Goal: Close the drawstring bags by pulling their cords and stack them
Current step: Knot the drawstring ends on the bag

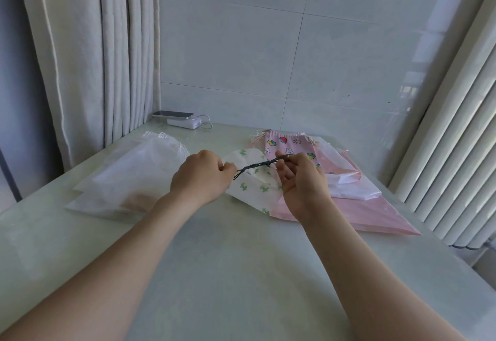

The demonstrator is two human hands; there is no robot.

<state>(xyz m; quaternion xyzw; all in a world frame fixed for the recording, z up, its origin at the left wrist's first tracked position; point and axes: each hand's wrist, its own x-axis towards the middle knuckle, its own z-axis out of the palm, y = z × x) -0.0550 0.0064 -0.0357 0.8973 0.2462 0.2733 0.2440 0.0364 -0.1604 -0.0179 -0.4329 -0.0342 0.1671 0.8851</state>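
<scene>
Fingers of left hand (202, 177) and right hand (300, 177) pinching dark cord (255, 167), cactus-print bag (255, 187) beneath

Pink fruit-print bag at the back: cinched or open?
Cinched. The fruit-print bag lies flat with its top edge gathered into tight puckers.

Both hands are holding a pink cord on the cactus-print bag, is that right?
No: the cord is dark, not pink, as the head view shows. The left hand and right hand do hold it on the cactus-print bag.
</scene>
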